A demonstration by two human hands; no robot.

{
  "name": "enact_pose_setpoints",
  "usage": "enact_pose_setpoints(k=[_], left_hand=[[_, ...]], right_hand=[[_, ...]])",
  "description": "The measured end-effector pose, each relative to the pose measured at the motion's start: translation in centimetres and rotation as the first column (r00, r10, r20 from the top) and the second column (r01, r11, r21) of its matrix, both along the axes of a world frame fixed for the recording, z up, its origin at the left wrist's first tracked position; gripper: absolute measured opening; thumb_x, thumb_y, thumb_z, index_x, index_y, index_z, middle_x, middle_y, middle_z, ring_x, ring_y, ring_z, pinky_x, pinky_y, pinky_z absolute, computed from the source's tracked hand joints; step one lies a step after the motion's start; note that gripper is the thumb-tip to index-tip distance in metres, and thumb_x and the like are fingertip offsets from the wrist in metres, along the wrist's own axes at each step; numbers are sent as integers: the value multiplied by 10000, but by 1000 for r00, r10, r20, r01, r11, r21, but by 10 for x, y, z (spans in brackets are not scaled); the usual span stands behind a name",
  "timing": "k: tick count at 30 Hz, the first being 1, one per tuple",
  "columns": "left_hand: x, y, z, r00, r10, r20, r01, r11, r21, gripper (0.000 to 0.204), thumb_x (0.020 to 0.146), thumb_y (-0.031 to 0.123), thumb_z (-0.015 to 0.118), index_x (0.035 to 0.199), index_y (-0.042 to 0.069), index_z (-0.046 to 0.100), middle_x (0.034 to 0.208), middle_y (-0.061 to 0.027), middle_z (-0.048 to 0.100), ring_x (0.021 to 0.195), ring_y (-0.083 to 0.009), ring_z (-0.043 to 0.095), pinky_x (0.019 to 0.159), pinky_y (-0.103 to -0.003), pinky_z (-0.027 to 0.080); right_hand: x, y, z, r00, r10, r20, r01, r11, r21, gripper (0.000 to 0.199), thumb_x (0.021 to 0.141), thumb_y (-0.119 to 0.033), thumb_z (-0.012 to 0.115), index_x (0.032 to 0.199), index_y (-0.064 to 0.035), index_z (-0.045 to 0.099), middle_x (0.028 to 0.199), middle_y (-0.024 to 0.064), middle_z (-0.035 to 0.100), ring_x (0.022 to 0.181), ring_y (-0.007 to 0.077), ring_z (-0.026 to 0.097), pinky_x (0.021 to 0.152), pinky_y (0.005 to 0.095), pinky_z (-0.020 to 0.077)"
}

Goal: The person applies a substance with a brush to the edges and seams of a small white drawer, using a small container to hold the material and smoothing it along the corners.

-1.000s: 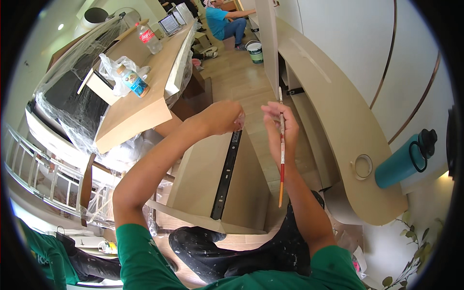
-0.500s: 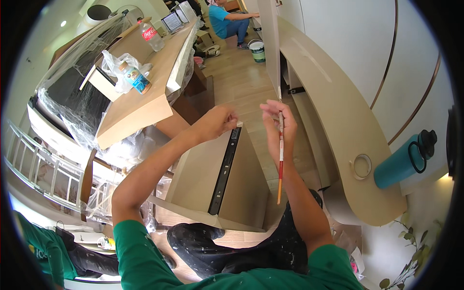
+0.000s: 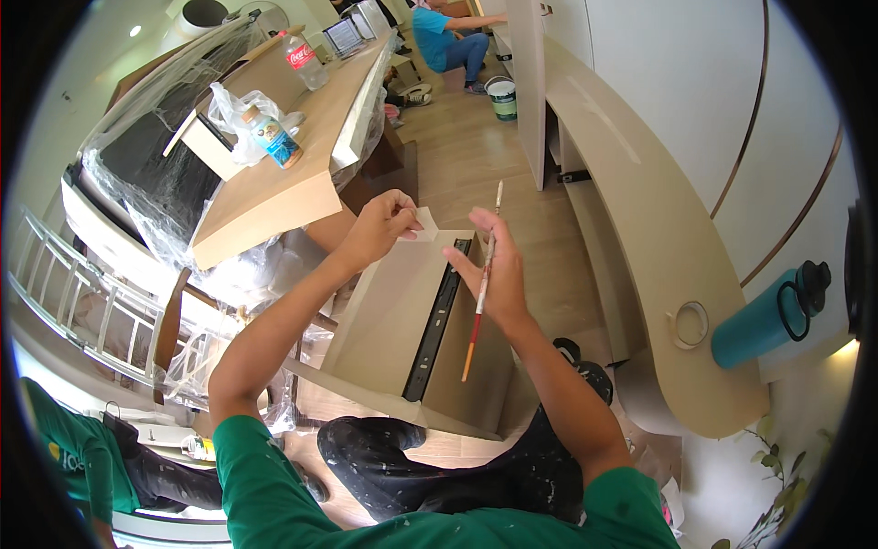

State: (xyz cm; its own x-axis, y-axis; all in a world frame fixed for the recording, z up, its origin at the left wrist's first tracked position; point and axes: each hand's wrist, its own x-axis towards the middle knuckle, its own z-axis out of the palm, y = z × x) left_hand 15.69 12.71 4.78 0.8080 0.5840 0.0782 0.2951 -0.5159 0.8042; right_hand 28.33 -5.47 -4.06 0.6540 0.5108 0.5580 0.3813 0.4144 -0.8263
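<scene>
A beige drawer (image 3: 380, 316) stands tilted in front of my knees, with a black metal slide rail (image 3: 437, 320) along its side. Just over its far end, my left hand (image 3: 384, 226) pinches a small pale flat piece (image 3: 426, 225); whether it is paper or tape I cannot make out. My right hand (image 3: 501, 274) is above the rail's far end, thumb and fingers partly spread. Across that hand lies a thin paintbrush (image 3: 485, 285) with a red and orange handle, its whitish end pointing up and away.
To the right runs a curved beige counter (image 3: 640, 220) bearing a tape roll (image 3: 688, 325) and a teal flask (image 3: 759, 320). At left, a cardboard-covered table (image 3: 315, 174) holds bottles (image 3: 274, 137) and a plastic bag. A paint bucket (image 3: 501, 98) and a crouching person (image 3: 448, 41) are far ahead; another person (image 3: 87, 457) is lower left.
My right hand has moved left toward the drawer with the paintbrush, which now slants. My left hand has shifted slightly left, and the pale piece shows more fully. The view has turned slightly.
</scene>
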Motion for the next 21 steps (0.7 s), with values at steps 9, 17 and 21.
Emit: enact_pose_setpoints(k=[9,17,21], left_hand=[[-58,25,35,954,262,145,-239,958,-158,177,1075,170,529,1050,14,608,957,-56,646,881,-133,665,851,-273,573],[-104,36,53,912,330,244,-330,943,-40,225,1091,238,547,1026,30,603,941,-40,630,869,-116,630,828,-275,548],[-119,26,53,905,359,229,-372,928,15,220,1096,226,538,1028,26,600,933,-35,631,865,-109,625,835,-274,548]], right_hand=[[0,12,-14,992,111,-56,-111,994,15,627,846,-124,836,1367,35,524,1322,274,643,1283,362,618,1100,429,463],[1,11,-13,993,107,-59,-108,994,-24,634,846,-142,839,1364,36,518,1306,285,651,1254,370,636,1088,428,468],[2,11,-12,993,107,-54,-108,994,-27,643,845,-145,841,1370,31,515,1297,282,658,1240,361,643,1083,422,469]])
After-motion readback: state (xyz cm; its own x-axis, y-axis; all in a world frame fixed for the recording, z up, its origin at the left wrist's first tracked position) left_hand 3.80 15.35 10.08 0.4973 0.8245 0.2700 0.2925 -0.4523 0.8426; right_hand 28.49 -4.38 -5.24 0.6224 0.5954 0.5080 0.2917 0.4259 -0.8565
